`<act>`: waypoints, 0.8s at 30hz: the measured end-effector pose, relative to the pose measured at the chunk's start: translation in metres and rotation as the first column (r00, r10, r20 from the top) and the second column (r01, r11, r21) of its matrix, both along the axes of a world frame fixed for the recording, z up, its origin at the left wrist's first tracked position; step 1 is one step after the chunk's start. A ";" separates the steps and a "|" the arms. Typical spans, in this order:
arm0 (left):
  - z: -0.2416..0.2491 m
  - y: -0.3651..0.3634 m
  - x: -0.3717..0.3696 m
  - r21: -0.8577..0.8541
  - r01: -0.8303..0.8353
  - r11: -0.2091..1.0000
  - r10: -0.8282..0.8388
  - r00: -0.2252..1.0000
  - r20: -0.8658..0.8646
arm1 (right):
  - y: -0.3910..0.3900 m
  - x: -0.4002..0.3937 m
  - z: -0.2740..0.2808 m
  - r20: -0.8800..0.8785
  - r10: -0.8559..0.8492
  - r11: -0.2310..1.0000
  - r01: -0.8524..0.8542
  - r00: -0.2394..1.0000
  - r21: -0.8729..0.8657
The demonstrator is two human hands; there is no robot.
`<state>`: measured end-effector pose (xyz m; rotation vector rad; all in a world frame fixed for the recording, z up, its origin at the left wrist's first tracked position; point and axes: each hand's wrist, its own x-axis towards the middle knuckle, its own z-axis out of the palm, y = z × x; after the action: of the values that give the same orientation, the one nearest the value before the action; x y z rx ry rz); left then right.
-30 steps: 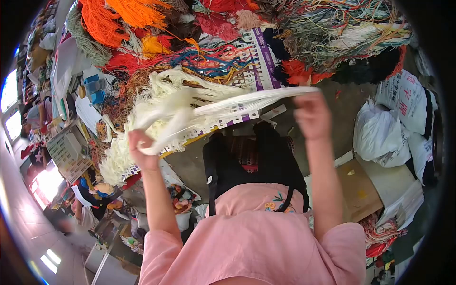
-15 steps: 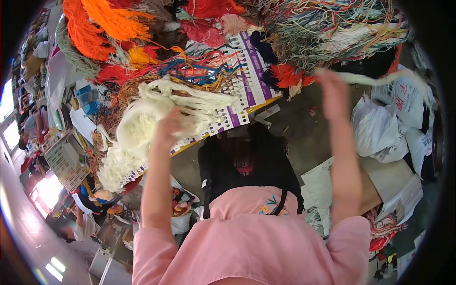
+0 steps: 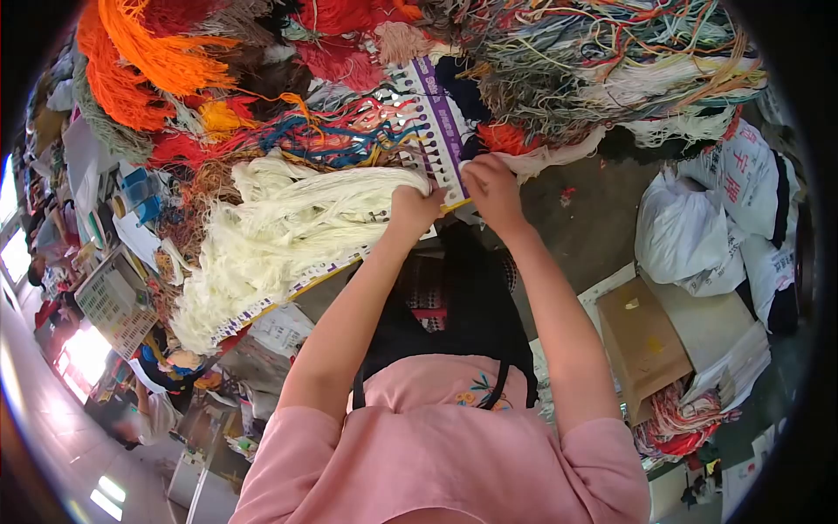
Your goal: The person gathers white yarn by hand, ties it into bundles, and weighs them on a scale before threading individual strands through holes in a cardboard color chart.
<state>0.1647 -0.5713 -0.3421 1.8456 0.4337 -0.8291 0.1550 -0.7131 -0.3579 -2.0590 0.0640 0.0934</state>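
Observation:
My left hand (image 3: 417, 212) is closed round the right end of a bundle of cream yarn (image 3: 301, 210), which spreads leftward over the table. Just to the right, my right hand (image 3: 492, 194) has its fingers pinched on the near end of a pale yarn strand (image 3: 563, 155) that trails away to the right. Between and behind both hands lies a white and purple card (image 3: 436, 113) with a row of holes along its edge. Blue and red yarn (image 3: 340, 135) lies across the card beyond the cream bundle.
Orange yarn (image 3: 166, 52) hangs at the upper left, and a mixed grey-green yarn heap (image 3: 602, 70) fills the upper right. White plastic bags (image 3: 685, 229) and a cardboard piece (image 3: 644, 336) are on the right. A person (image 3: 153, 415) is at the lower left.
My left hand has moved right and closed on the cream yarn, which now lies straighter. My right hand has come down and left, bringing the pale strand's end near the card.

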 end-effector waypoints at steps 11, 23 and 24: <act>0.009 -0.006 0.008 -0.292 -0.372 0.881 0.305 0.919 -0.249 | 0.011 -0.010 -0.001 0.003 0.152 0.988 -0.152 0.988 -0.041; -0.004 -0.003 0.004 -0.339 -0.350 0.873 0.281 0.930 -0.236 | 0.005 -0.005 -0.003 0.016 0.081 0.992 -0.082 0.997 0.101; -0.004 -0.002 0.003 -0.342 -0.350 0.872 0.280 0.930 -0.237 | 0.007 -0.006 -0.002 0.016 0.084 0.991 -0.085 0.996 0.105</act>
<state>0.1681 -0.5730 -0.3457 1.3014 0.6260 -0.7910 0.1488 -0.7061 -0.3599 -1.9558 -0.0347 0.1342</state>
